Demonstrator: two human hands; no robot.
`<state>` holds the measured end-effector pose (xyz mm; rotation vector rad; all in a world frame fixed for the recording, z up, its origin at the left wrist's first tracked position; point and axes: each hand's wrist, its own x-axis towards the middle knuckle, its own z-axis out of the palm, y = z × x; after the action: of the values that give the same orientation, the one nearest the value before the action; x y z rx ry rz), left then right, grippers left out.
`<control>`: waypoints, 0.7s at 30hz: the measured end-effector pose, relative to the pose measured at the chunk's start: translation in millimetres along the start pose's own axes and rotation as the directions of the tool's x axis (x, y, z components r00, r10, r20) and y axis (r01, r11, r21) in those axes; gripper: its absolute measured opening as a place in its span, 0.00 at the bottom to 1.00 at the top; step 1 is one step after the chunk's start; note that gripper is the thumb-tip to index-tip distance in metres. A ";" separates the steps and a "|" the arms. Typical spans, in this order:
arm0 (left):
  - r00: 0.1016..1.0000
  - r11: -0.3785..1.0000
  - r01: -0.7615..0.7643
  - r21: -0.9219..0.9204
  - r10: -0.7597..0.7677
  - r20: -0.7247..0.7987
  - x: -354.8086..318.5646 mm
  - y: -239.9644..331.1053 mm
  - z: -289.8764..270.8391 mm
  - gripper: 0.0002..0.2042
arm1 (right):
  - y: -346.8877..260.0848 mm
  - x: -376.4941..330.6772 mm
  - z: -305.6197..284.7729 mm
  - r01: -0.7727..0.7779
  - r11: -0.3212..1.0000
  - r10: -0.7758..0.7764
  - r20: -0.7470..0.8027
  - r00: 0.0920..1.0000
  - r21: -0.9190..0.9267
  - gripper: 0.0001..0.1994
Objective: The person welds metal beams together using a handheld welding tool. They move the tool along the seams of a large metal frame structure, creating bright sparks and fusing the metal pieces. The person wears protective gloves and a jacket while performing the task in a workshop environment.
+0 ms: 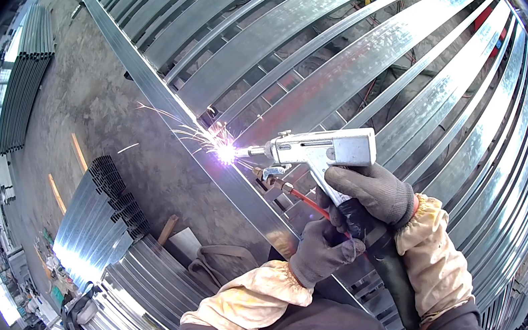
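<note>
My gloved right hand (pixel 372 190) is closed around the handle of a white handheld welding gun (pixel 327 148). A bright arc (pixel 226 154) with flying sparks burns at its nozzle, on the long metal rail (pixel 179 123) where a slat meets it. Below the gun, a red hose (pixel 309 202) with a brass fitting (pixel 281 184) runs back toward my hands. My gloved left hand (pixel 326 251) is closed on this hose, just below the right hand; part of its grip is hidden. A black cable sleeve (pixel 391 271) hangs from the gun's handle past my right forearm.
Many parallel metal slats (pixel 339 61) spread from the rail to the upper right. Stacked metal profiles (pixel 97 226) lie at the lower left, another stack (pixel 27 84) at the far left. Wooden strips (pixel 57 193) rest on the concrete floor (pixel 95 91). A dark strap (pixel 223 260) lies near my left forearm.
</note>
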<state>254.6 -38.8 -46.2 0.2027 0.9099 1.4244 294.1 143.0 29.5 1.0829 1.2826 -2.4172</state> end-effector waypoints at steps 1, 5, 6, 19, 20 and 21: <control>1.000 1.000 0.001 0.013 -0.001 -0.001 -0.2 0.4 0.4 0.15 | 0.6 0.1 0.3 0.019 1.000 -0.019 -0.010 1.000 -0.012 0.21; 1.000 0.999 0.021 0.044 -0.020 -0.008 -1.7 0.3 1.3 0.15 | 5.0 1.3 -2.3 0.033 0.999 -0.033 0.005 0.999 -0.018 0.21; 1.000 0.998 0.029 0.046 -0.029 -0.011 -2.1 -0.2 1.4 0.15 | 4.6 0.4 -2.6 0.024 1.000 -0.024 0.012 1.000 -0.006 0.21; 1.000 0.998 0.018 0.058 -0.018 -0.003 -3.6 2.9 8.4 0.12 | 8.1 -5.7 -5.2 -0.040 0.999 0.039 0.015 0.999 0.024 0.24; 1.000 0.998 -0.002 0.059 0.002 -0.009 -3.4 4.2 10.9 0.12 | 8.5 -5.9 -5.4 -0.039 0.999 0.039 0.011 0.999 0.018 0.24; 1.000 0.998 -0.022 0.060 0.023 -0.015 -3.2 4.5 12.6 0.12 | 8.8 -6.1 -5.7 -0.039 0.999 0.039 0.007 0.999 0.012 0.24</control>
<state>259.7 -35.9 -33.8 0.2475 0.9662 1.4219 305.6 141.2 26.0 1.0923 1.2343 -2.4014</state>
